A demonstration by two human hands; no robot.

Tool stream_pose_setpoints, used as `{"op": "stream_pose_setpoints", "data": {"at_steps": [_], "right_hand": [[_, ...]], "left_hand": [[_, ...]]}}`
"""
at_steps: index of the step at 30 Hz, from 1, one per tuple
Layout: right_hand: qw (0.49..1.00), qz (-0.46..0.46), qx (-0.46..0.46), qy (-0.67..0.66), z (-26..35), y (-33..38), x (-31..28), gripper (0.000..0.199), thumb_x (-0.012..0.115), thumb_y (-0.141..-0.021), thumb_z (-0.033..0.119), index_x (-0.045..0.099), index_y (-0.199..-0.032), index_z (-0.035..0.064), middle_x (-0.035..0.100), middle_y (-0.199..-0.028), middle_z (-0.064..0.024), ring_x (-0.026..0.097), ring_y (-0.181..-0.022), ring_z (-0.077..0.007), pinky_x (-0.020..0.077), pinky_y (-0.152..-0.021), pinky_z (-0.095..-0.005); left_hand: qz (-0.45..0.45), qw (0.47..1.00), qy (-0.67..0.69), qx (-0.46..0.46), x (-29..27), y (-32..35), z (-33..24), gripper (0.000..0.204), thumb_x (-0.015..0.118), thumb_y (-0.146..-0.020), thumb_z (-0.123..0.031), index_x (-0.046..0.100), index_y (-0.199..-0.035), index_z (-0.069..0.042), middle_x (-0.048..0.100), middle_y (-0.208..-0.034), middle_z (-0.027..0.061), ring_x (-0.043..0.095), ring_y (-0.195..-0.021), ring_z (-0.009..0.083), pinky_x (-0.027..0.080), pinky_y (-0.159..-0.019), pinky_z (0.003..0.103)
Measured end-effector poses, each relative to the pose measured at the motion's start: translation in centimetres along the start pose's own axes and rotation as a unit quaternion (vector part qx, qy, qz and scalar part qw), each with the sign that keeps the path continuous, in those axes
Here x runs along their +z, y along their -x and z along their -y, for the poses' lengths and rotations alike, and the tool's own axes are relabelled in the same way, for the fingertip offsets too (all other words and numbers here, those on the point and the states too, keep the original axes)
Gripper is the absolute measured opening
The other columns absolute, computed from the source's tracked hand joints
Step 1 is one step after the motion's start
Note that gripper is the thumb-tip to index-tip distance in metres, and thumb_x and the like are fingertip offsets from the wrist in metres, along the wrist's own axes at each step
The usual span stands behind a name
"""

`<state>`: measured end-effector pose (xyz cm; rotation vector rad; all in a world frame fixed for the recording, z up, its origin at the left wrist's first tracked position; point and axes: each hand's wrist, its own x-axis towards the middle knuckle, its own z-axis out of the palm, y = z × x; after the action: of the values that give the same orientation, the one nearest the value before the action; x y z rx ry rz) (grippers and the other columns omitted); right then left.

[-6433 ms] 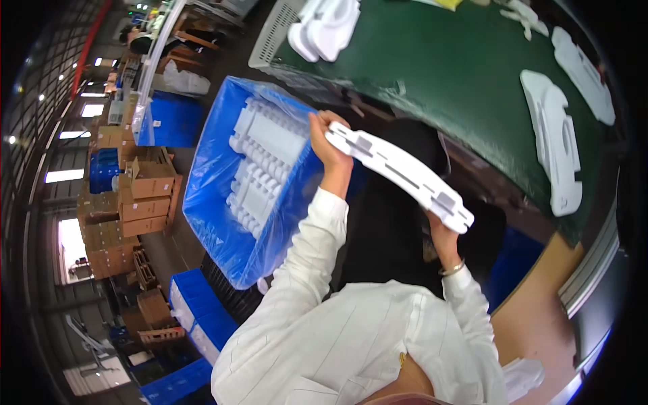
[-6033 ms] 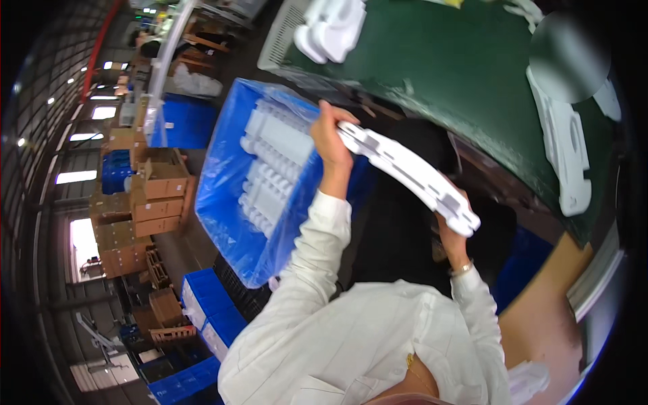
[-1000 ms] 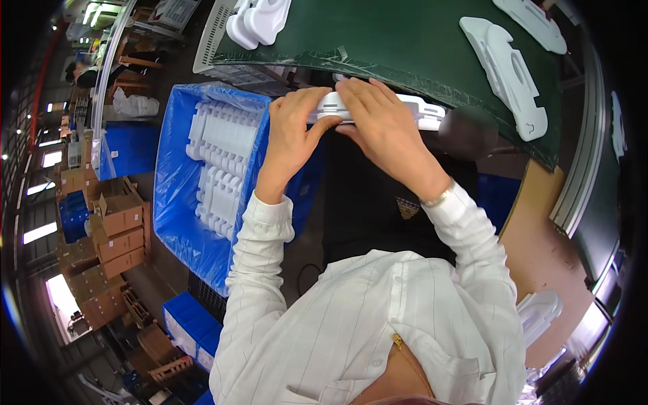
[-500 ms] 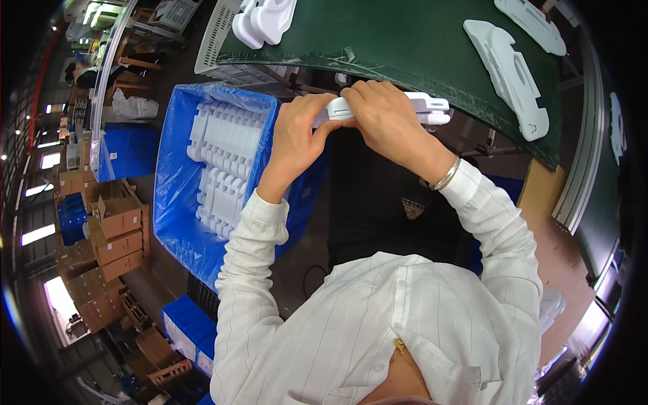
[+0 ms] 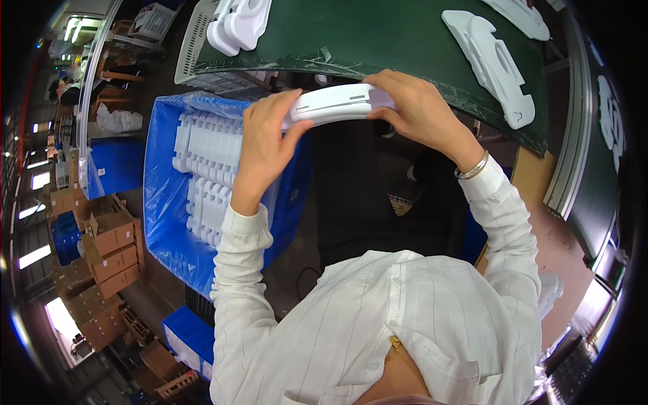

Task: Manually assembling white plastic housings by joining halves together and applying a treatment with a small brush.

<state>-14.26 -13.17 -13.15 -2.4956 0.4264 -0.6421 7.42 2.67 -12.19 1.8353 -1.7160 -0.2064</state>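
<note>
Between my two hands is a white moulded plastic part (image 5: 334,102), long and slightly curved, with thin dark slots on the side facing me. My left hand (image 5: 270,131) grips its left end, thumb below and fingers on top. Its right end is in my right hand (image 5: 422,111), also with the thumb underneath. The part is held just off the near edge of a green work table (image 5: 378,40). Similar white plastic parts lie on that table: a long one (image 5: 489,67) at the right and a few upright ones (image 5: 237,25) at the left.
Left of my lap stands a blue crate (image 5: 158,196) lined with blue plastic, holding stacked rows of white parts (image 5: 209,145). A pale perforated basket (image 5: 194,44) sits beside the table. Cardboard boxes (image 5: 111,233) are piled at far left. A brown board (image 5: 540,236) is at right.
My right hand has slid from the part's middle to its right end, and my hands are farther apart. The part has turned, showing its slotted side. The view has shifted slightly.
</note>
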Motion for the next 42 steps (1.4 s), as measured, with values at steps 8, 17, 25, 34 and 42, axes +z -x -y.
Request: {"op": "stream_pose_setpoints", "data": {"at_steps": [8,17,25,34,42], "right_hand": [[1.000,0.003,-0.009,-0.013,0.0,0.3,0.6,0.043,0.074,-0.075,0.017,0.057,-0.112,0.0021,0.063,-0.103,-0.0148,0.060,-0.093,-0.0342,0.0474,-0.080,-0.0408],[0.997,-0.055,-0.051,0.033,0.0,-0.2,1.8,0.034,0.072,-0.073,0.013,0.058,-0.102,0.0021,0.062,-0.092,-0.0139,0.058,-0.081,-0.0334,0.0445,-0.073,-0.0409],[0.993,-0.084,-0.020,-0.078,-0.9,1.0,0.4,0.041,0.073,-0.078,0.015,0.056,-0.113,0.0021,0.062,-0.101,-0.0139,0.061,-0.092,-0.0303,0.0478,-0.081,-0.0389],[0.972,-0.034,0.075,-0.222,-0.6,1.5,1.3,0.037,0.068,-0.083,0.008,0.055,-0.117,0.0017,0.061,-0.102,-0.0108,0.059,-0.086,-0.0223,0.0477,-0.072,-0.0330],[0.949,-0.014,0.073,-0.306,-1.1,1.3,2.1,0.035,0.067,-0.083,0.006,0.056,-0.116,0.0017,0.061,-0.106,-0.0097,0.058,-0.089,-0.0173,0.0473,-0.073,-0.0300]], "left_hand": [[0.002,0.997,-0.029,0.066,3.0,-2.5,-3.1,0.045,0.074,-0.073,-0.017,0.061,-0.115,-0.003,0.063,-0.108,0.0135,0.058,-0.097,0.0336,0.044,-0.085,0.038],[-0.021,0.996,-0.053,0.065,3.6,-3.1,-2.9,0.032,0.074,-0.071,-0.016,0.064,-0.100,-0.004,0.066,-0.091,0.0086,0.061,-0.079,0.0288,0.047,-0.069,0.037],[-0.026,0.999,-0.005,0.045,2.7,-2.6,-2.1,0.033,0.072,-0.075,-0.016,0.063,-0.104,-0.002,0.065,-0.095,0.0119,0.060,-0.083,0.0318,0.047,-0.073,0.038],[-0.043,0.996,0.009,0.082,2.4,-2.9,-3.4,0.036,0.071,-0.077,-0.016,0.061,-0.110,-0.002,0.064,-0.102,0.0133,0.059,-0.092,0.0313,0.044,-0.082,0.040],[0.043,0.995,0.083,0.021,3.2,-3.5,-3.8,0.032,0.071,-0.080,-0.015,0.063,-0.108,-0.002,0.064,-0.098,0.0117,0.058,-0.086,0.0264,0.044,-0.077,0.033]]}}
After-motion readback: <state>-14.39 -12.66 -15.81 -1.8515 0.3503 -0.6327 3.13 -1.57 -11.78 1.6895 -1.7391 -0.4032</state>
